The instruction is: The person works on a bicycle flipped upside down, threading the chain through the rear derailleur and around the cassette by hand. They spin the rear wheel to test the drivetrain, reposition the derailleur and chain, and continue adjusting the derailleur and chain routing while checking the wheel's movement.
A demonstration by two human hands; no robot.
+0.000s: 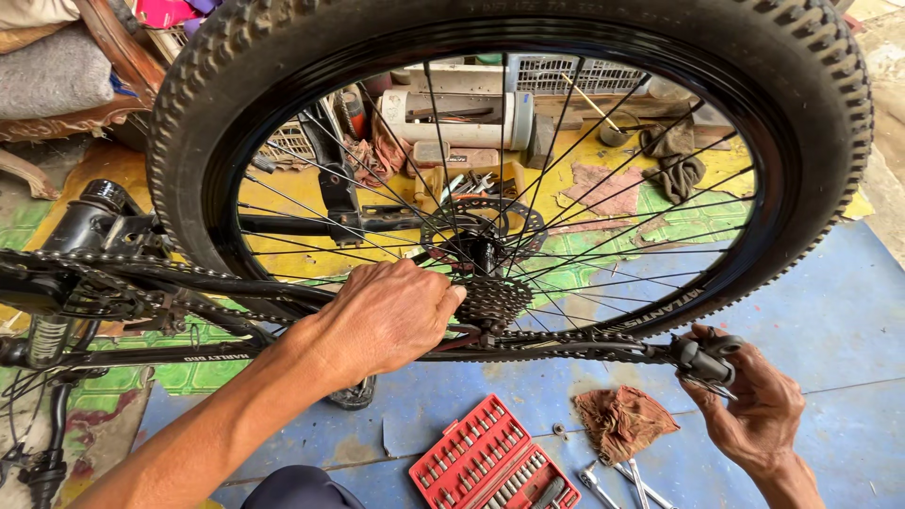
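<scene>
Head view of an upturned bicycle. The rear wheel point(509, 170), black-rimmed with a knobby tyre, stood upright and filled the upper frame; all positions below are given relative to it. At its hub sat the sprocket cluster point(490, 300), with the chain point(566, 339) running beneath it along the wheel's lower edge. The left hand point(386, 316) lay just left of the cluster, fingers curled closed against the hub area; what the fingertips gripped could not be made out. The right hand point(754, 410) was below the wheel's lower right, fingers closed around the black rear derailleur point(702, 358), which met the chain's right end. The black frame tubes point(189, 353) extended leftward from the hub. On the blue floor below the wheel lay an open red socket set point(485, 464), a rust-coloured rag point(622, 419) just to its right, and a few loose wrenches point(627, 483) beside the rag. Seen through the spokes, beyond the wheel, were a white cylinder point(462, 118) and scattered cloths on a yellow and green mat point(660, 221).
</scene>
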